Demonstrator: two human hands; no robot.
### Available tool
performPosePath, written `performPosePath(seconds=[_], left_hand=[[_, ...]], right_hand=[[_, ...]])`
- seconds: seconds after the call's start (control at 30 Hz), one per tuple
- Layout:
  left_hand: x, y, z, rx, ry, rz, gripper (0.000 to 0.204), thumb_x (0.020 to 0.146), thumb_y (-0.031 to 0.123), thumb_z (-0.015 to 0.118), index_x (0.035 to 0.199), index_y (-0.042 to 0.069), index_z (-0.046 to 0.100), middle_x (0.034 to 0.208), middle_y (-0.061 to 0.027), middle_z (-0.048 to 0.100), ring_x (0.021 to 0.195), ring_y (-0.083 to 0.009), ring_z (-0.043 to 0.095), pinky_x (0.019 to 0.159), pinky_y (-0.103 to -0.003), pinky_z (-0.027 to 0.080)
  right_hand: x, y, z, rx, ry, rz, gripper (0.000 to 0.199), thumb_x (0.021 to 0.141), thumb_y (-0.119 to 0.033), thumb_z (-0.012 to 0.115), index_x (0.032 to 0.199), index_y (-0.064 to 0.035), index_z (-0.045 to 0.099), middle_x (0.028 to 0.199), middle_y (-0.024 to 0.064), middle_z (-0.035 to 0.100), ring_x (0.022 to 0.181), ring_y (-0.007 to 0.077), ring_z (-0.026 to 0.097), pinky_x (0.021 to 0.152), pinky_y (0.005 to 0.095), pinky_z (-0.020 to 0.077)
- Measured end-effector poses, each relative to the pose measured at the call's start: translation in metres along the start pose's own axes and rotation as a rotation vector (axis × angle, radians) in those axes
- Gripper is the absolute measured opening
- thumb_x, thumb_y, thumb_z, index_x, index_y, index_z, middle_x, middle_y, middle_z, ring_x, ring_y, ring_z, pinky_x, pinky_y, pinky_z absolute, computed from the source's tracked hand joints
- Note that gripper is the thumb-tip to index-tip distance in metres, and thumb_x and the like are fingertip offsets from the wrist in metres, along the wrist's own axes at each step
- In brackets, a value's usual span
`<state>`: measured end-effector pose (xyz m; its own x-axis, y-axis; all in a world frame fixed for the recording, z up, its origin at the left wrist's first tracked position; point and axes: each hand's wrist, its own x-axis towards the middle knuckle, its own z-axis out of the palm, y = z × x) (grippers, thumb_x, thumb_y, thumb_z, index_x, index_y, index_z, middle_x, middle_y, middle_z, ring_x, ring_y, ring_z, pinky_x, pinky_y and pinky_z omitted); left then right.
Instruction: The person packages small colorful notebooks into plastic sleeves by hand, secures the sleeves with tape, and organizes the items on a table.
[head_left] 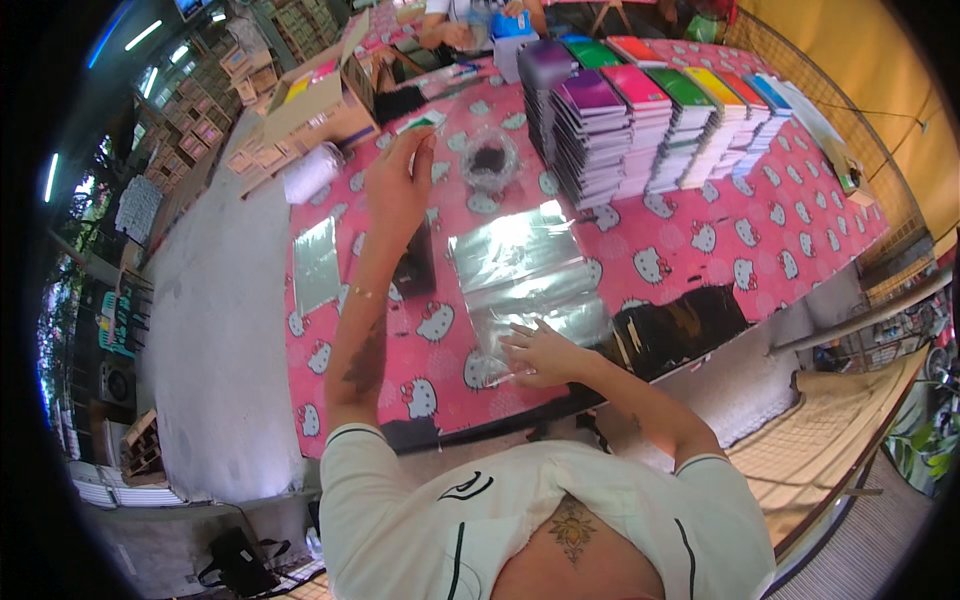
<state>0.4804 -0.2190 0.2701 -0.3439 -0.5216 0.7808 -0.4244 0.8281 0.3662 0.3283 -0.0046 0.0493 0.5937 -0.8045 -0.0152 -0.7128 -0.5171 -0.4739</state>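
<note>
A stack of clear plastic sleeves point(525, 265) lies on the pink patterned table cover, shiny with reflected light. My right hand point(545, 355) rests on its near edge with the fingers spread. Further off and to the left, my left hand point(402, 175) is raised over the table, fingers bent and pressed together at the tips; whatever they pinch is too small to make out. Just beyond those fingertips is a small green and white item point(422, 122). A wrapped clear roll with a dark centre point(490, 160) sits to the right of my left hand.
Tall stacks of colourful notebooks point(640, 130) stand at the back right. An open cardboard box point(325, 105) and a plastic-wrapped roll point(313, 173) are at the far left. Another clear sheet point(316, 265) lies left of my forearm. Across the table a person point(480, 25) handles blue notebooks.
</note>
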Motion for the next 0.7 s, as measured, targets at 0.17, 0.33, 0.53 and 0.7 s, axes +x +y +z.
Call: performPosePath(seconds=[0.17, 0.33, 0.53, 0.7], left_hand=[[-0.084, 0.065, 0.0, 0.144, -0.289, 0.253, 0.024, 0.082, 0.007, 0.065, 0.106, 0.008, 0.067, 0.106, -0.0114, 0.067, 0.095, -0.0314, 0.065, 0.081, -0.041, 0.053], [-0.214, 0.043, 0.035, 0.103, -0.626, 0.163, 0.025, 0.082, 0.013, 0.064, 0.106, 0.006, 0.064, 0.115, -0.0121, 0.063, 0.108, -0.0298, 0.06, 0.103, -0.049, 0.042], [-0.293, 0.086, 0.054, -0.053, -0.842, 0.004, 0.036, 0.079, 0.012, 0.068, 0.114, 0.008, 0.062, 0.123, -0.0129, 0.059, 0.118, -0.0308, 0.056, 0.11, -0.049, 0.038], [-0.328, 0.109, 0.058, 0.09, -0.73, -0.012, 0.033, 0.083, 0.014, 0.068, 0.115, 0.007, 0.061, 0.128, -0.0124, 0.058, 0.124, -0.0301, 0.053, 0.109, -0.048, 0.038]], right_hand=[[-0.026, -0.011, -0.009, 0.176, 0.175, 0.065, 0.036, 0.086, -0.039, 0.064, 0.11, -0.0136, 0.07, 0.133, 0.0134, 0.057, 0.132, 0.0316, 0.046, 0.109, 0.0559, 0.0332], [-0.041, 0.014, -0.06, 0.415, 1.032, 0.413, 0.014, 0.083, -0.003, 0.065, 0.096, -0.0052, 0.063, 0.096, 0.0117, 0.065, 0.093, 0.0304, 0.062, 0.081, 0.0407, 0.0485], [-0.003, 0.008, -0.058, 0.048, 0.592, -0.043, 0.036, 0.088, -0.025, 0.066, 0.119, -0.0075, 0.061, 0.126, 0.0171, 0.056, 0.119, 0.0356, 0.053, 0.1, 0.0465, 0.0413], [0.067, 0.105, -0.033, -0.043, 0.637, 0.417, 0.054, 0.093, -0.041, 0.057, 0.137, -0.0101, 0.052, 0.137, 0.0198, 0.05, 0.13, 0.0361, 0.045, 0.104, 0.0544, 0.0362]])
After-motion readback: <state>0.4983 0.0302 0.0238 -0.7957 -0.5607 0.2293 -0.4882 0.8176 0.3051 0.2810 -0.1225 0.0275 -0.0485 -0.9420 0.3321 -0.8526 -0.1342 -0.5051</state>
